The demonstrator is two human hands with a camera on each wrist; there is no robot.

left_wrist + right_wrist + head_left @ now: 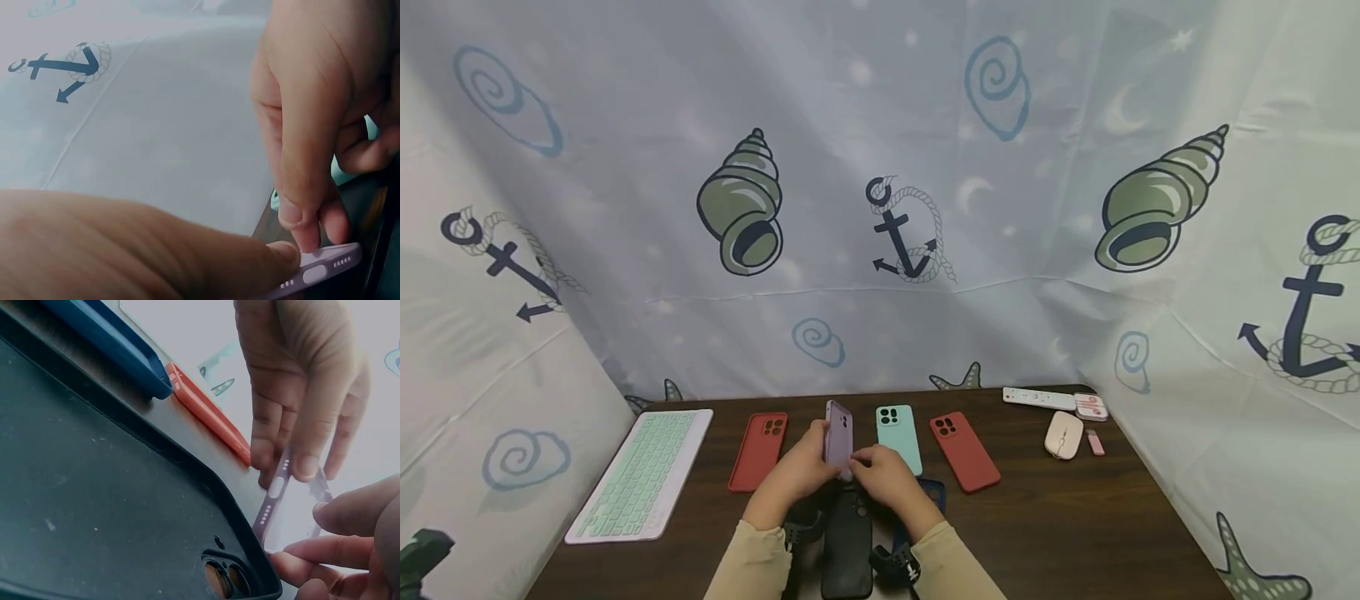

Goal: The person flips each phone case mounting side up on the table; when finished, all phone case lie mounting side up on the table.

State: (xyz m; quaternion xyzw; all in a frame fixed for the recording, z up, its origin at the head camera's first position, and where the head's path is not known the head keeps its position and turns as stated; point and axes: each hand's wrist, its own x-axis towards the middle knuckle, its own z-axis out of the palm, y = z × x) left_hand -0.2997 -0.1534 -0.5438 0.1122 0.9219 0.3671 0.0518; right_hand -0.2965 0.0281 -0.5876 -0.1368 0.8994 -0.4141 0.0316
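Head view: the left hand (805,465) and the right hand (889,478) both pinch a slim lilac phone case (840,435) over a dark-brown wood-grain table (1045,517). Left wrist view: its perforated end (340,260) shows. Right wrist view: a black rectangular phone case (112,469) lies nearby.

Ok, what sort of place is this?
Probably a small indoor work or recording booth, exact purpose unclear: creased, sea-themed printed fabric closes off the back and sides, and a dark wood-look table bears a keyboard and several phone cases.
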